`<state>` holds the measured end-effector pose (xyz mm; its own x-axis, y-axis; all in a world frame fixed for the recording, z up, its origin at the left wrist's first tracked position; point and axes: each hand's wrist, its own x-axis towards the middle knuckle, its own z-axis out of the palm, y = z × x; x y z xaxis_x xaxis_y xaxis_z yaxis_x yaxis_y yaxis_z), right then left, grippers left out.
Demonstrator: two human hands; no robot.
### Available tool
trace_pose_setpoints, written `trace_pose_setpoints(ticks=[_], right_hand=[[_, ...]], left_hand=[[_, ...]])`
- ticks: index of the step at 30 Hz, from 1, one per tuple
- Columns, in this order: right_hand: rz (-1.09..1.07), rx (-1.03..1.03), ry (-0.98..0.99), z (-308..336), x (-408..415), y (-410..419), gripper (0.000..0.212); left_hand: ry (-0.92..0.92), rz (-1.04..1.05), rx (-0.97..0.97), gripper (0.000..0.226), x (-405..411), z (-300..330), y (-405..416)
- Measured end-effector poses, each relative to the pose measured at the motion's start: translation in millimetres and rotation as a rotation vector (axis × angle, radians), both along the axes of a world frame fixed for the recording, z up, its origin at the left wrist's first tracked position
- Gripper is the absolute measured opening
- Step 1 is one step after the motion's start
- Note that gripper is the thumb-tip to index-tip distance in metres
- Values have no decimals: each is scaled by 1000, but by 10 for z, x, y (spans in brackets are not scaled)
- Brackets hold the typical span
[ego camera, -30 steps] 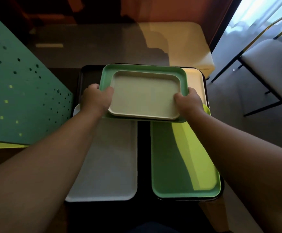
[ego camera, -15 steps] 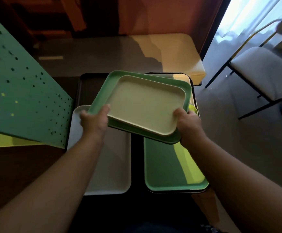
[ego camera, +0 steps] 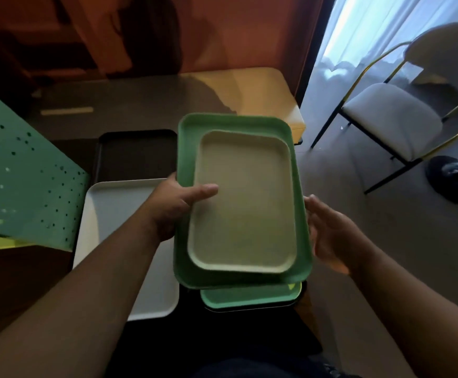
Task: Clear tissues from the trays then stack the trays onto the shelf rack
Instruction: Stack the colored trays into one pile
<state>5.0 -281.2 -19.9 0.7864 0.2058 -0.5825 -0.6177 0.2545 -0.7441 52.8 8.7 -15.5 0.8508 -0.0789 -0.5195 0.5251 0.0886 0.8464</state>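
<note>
A cream tray (ego camera: 243,203) lies nested in a larger green tray (ego camera: 185,148), both lifted and turned lengthwise away from me. My left hand (ego camera: 173,205) grips their left rim, thumb across the cream tray. My right hand (ego camera: 328,233) is at the green tray's right edge with fingers spread; whether it touches is unclear. Below them another green tray (ego camera: 249,297) rests on a dark tray. A white tray (ego camera: 107,214) lies to the left and a black tray (ego camera: 138,154) behind it. No tissues show.
A teal perforated panel (ego camera: 23,186) slants at the left. A cream bench (ego camera: 263,94) stands beyond the table. A white-cushioned chair (ego camera: 391,118) with black and gold legs stands at the right, a dark round object (ego camera: 453,181) by it on the grey floor.
The nested trays were lifted and rotated from crosswise to lengthwise. My right hand has loosened from the rim and now has spread fingers. The view shifted back and right.
</note>
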Motion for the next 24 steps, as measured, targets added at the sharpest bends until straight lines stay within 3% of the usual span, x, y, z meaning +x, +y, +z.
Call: trace_pose_setpoints(ticks=[3, 5, 6, 8, 10, 13, 16, 18, 24], right_hand=[[-10, -285, 66, -193, 47, -9, 52], [-120, -286, 92, -349, -21, -74, 44], [-159, -251, 101, -390, -71, -123, 40], [-193, -192, 125, -451, -192, -255, 41], [-204, -170, 151, -497, -286, -388, 48], [-220, -172, 171, -569, -356, -533, 42], [-196, -195, 157, -628, -349, -589, 35], [-170, -219, 137, -633, -317, -568, 35], [-97, -239, 81, -656, -238, -350, 35]], left_hand=[[89, -45, 19, 75, -15, -51, -258], [195, 15, -63, 77, 12, -196, -351], [224, 60, 5, 71, 1, -298, -353], [190, -16, 461, 51, -96, -554, -316], [138, -268, 929, 37, -267, -787, -278], [170, -406, 1180, 35, -478, -992, -287], [119, -386, 1236, 16, -520, -1021, -380], [132, -313, 1207, 16, -502, -1004, -417], [97, 62, 717, 12, -453, -823, -359]])
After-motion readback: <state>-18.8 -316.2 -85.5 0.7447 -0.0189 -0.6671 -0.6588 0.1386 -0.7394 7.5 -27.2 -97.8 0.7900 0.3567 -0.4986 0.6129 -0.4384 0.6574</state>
